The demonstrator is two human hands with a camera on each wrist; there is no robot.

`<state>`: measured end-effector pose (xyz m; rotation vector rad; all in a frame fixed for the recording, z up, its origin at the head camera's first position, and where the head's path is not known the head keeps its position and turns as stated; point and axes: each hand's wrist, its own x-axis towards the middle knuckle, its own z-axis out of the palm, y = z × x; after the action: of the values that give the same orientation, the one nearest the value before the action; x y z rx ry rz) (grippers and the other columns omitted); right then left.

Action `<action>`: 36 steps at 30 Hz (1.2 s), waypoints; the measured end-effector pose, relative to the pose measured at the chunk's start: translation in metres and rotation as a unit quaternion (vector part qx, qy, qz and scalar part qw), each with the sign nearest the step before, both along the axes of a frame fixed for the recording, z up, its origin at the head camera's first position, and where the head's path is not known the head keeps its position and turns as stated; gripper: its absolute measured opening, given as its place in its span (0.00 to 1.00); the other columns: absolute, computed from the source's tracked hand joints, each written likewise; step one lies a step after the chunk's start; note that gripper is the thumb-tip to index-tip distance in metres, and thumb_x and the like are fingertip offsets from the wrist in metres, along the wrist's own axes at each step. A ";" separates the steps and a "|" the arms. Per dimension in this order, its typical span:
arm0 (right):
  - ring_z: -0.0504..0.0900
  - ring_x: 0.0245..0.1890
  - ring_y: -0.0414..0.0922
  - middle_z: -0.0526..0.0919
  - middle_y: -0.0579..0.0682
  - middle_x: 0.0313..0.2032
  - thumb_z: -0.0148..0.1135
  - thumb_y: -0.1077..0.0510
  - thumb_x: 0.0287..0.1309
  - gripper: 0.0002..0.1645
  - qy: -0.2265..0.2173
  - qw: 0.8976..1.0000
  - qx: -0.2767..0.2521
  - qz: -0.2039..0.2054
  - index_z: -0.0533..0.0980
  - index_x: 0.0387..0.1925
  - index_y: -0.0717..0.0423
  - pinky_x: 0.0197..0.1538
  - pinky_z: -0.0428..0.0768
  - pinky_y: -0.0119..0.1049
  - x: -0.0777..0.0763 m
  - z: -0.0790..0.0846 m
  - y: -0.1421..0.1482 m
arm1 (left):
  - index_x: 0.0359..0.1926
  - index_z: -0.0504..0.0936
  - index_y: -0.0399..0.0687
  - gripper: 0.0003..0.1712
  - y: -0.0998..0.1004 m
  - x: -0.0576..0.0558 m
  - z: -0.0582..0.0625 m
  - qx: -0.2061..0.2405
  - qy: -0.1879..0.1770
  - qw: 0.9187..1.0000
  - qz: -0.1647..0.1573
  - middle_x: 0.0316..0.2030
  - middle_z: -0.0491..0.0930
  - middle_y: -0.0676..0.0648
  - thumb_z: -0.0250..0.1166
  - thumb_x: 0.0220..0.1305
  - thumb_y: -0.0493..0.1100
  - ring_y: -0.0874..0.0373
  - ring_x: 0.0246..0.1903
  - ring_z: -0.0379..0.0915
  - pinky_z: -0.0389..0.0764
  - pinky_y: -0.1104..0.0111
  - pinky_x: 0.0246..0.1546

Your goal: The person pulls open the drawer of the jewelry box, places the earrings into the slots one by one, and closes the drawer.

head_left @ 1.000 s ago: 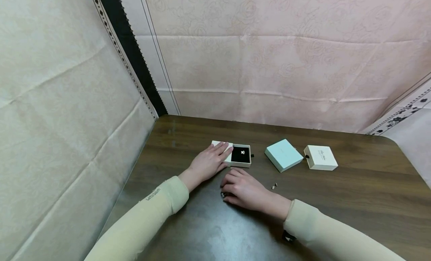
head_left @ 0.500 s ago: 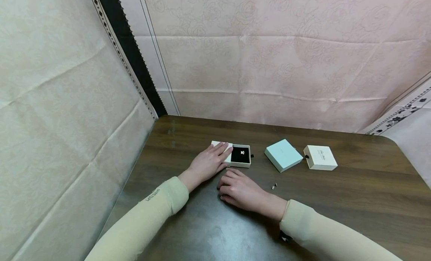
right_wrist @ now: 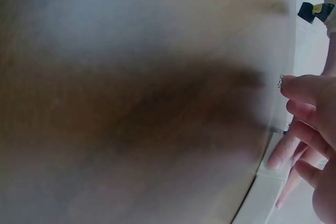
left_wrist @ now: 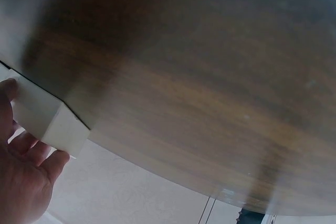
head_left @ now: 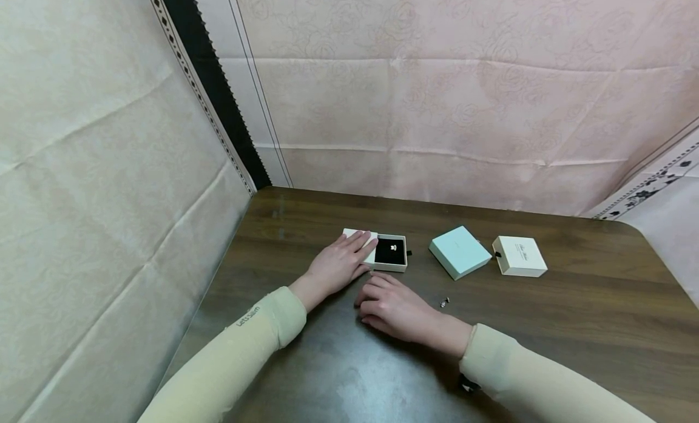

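My left hand (head_left: pixel 340 260) lies over the sleeve of a small white jewelry box (head_left: pixel 352 232), fingers across its top and thumb along the near side. In the left wrist view the fingertips hold the white box (left_wrist: pixel 50 116) at its edges. Its drawer sticks out to the right, showing a black insert (head_left: pixel 386 258) with a small silvery ornament (head_left: pixel 393 247) on it. Just in front of the box, my right hand (head_left: pixel 398 311) has curled fingers. In the right wrist view it pinches a tiny glittering piece of jewelry (right_wrist: pixel 281 81) at the fingertips; the head view hides this piece.
Small silvery pieces (head_left: pixel 445 302) lie on the brown wooden table (head_left: pixel 590 326), right of my right hand. Behind them stand a light blue box (head_left: pixel 460 250) and another white box (head_left: pixel 521 255) with print on top. Pale cloth (head_left: pixel 437 107) hangs behind the table.
My right hand shifted slightly left, then slightly back right. The dark and shiny spot seen between its fingers is now hidden in the head view. The left hand and boxes stay put.
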<state>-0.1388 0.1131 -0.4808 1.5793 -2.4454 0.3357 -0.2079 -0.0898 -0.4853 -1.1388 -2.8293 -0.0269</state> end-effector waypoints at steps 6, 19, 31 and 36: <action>0.81 0.54 0.48 0.85 0.44 0.46 0.79 0.57 0.62 0.06 -0.016 1.000 -0.017 -0.011 0.86 0.34 0.46 0.72 0.75 0.57 -0.004 0.011 0.010 | 0.82 0.64 0.47 0.35 0.000 -0.001 0.000 0.005 0.007 1.000 -0.004 0.80 0.63 0.41 0.58 0.83 0.53 0.47 0.80 0.59 0.68 0.51 0.76; 0.82 0.53 0.52 0.86 0.49 0.45 0.80 0.61 0.58 0.09 -0.022 0.997 -0.072 -0.036 0.85 0.32 0.48 0.68 0.76 0.63 -0.025 0.034 0.039 | 0.82 0.65 0.48 0.35 0.001 -0.003 0.000 -0.007 0.019 1.000 -0.006 0.80 0.64 0.41 0.58 0.83 0.54 0.48 0.79 0.61 0.69 0.52 0.75; 0.83 0.56 0.54 0.87 0.50 0.48 0.80 0.61 0.59 0.08 -0.046 0.993 -0.066 -0.089 0.86 0.32 0.48 0.74 0.68 0.66 -0.041 0.050 0.051 | 0.82 0.66 0.49 0.35 0.001 -0.002 0.001 -0.009 0.025 1.000 -0.007 0.79 0.65 0.41 0.59 0.82 0.56 0.48 0.78 0.63 0.71 0.52 0.74; 0.83 0.56 0.54 0.87 0.51 0.49 0.79 0.62 0.60 0.07 -0.060 0.991 -0.065 -0.101 0.86 0.33 0.49 0.74 0.67 0.67 -0.046 0.052 0.053 | 0.81 0.67 0.49 0.35 0.000 -0.002 0.000 -0.015 0.032 0.999 -0.009 0.79 0.66 0.42 0.59 0.82 0.56 0.49 0.78 0.64 0.71 0.53 0.74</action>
<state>-0.1849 0.1660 -0.4287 1.2814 -2.5866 0.5558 -0.2098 -0.0895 -0.4854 -1.1497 -2.7719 0.0496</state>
